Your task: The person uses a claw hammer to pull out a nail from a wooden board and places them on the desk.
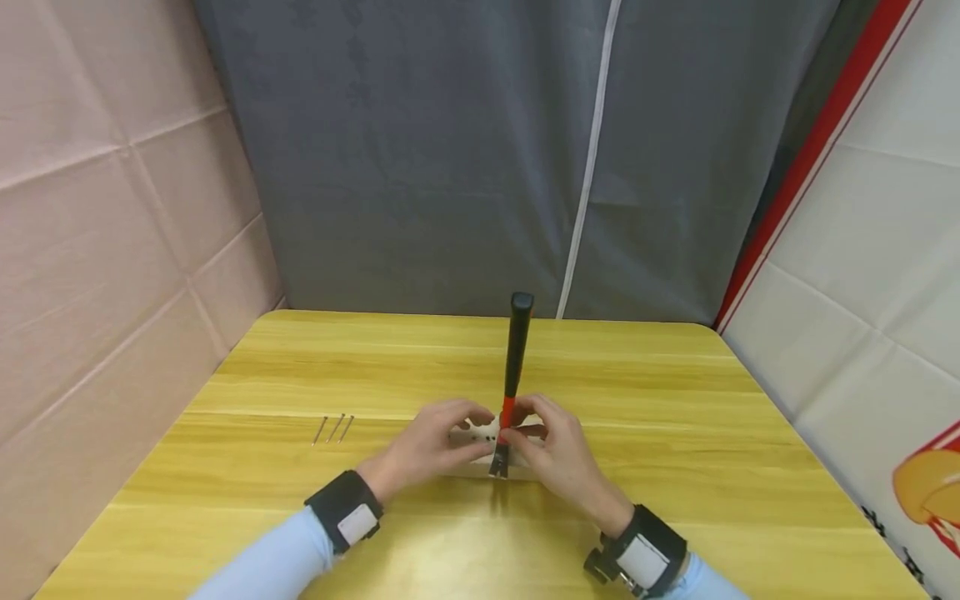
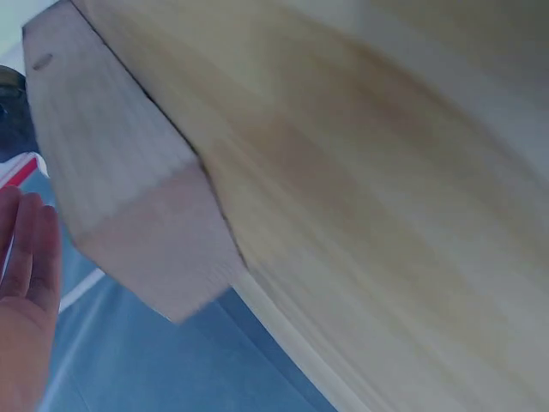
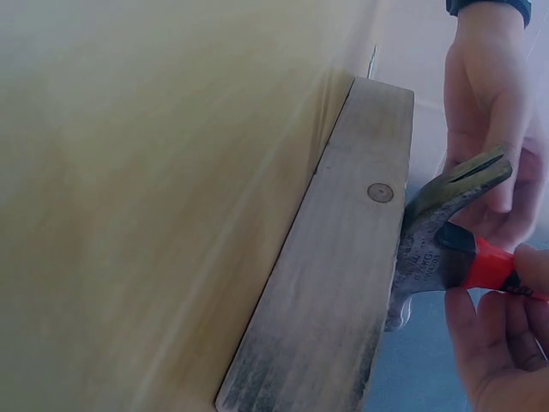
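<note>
Yellow desk (image 1: 675,433) carries a wood block (image 1: 480,450); we find right hand (image 1: 558,454) fingers gripping the hammer (image 1: 513,375), left hand (image 1: 427,446) fingers curled on the block, nails (image 1: 333,428) apart.

Worktop (image 1: 660,433): yellow wood-grain, smooth, slight sheen. Block (image 3: 343,283): bare pale wood, matt, unfinished, visible grain; its near end grubby and grey, rougher looking. Nail head (image 3: 380,192) flush in block: dull metal. Hammer (image 1: 513,375): head (image 3: 437,232) dark grey metal, matt, with stamped lettering; neck glossy red plastic; handle black, matt, looks like rubber or plastic. Three loose nails (image 1: 333,428) on worktop: thin bright metal. Wrist straps (image 1: 345,510): black fabric with white patches. Sleeves (image 1: 277,562): light blue cloth, smooth. Backdrop (image 1: 465,150): grey woven cloth, matt, creased, with white zip line. Side walls: pale quilted fabric, matt.
</note>
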